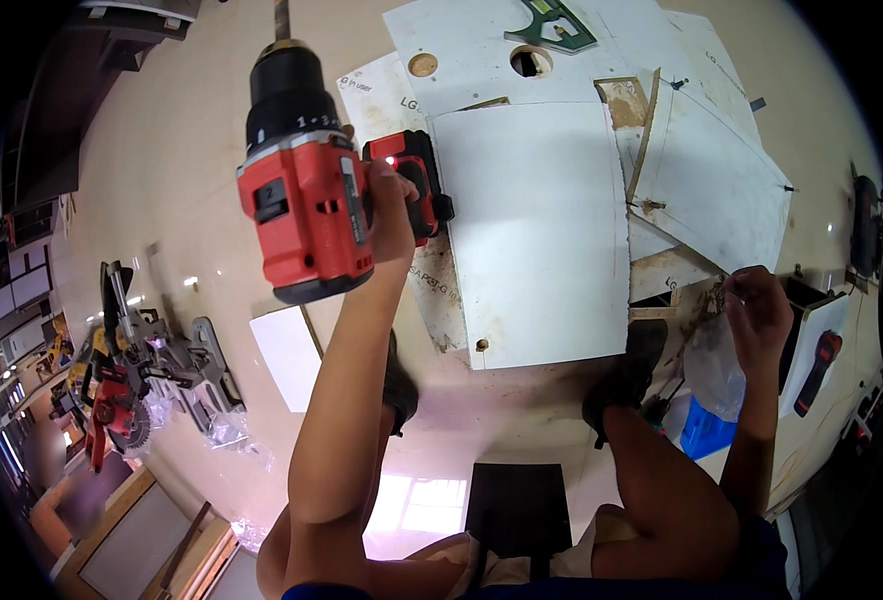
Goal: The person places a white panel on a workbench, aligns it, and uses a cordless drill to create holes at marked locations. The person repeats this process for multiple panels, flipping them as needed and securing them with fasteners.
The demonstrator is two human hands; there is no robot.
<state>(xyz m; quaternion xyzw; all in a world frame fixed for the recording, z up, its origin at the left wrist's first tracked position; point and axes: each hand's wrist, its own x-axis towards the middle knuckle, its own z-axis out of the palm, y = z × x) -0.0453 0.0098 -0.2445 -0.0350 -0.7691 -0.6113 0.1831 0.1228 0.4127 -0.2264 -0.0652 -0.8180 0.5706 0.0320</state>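
Observation:
My left hand is wrapped round the handle of a red and black cordless drill, raised close to the camera. Its bit points away toward the far edge of the view. Under and beside the drill, a white board with rough edges lies on other white panels. My right hand hangs in the air past the right side of the boards. Its fingers are curled in with the tips together; what they hold, if anything, is too small to make out.
A green combination square lies on a panel with round holes. Another white panel has screws at its corners. A mitre saw stands at left. At right are a clear plastic bag, a blue container and a red-black tool.

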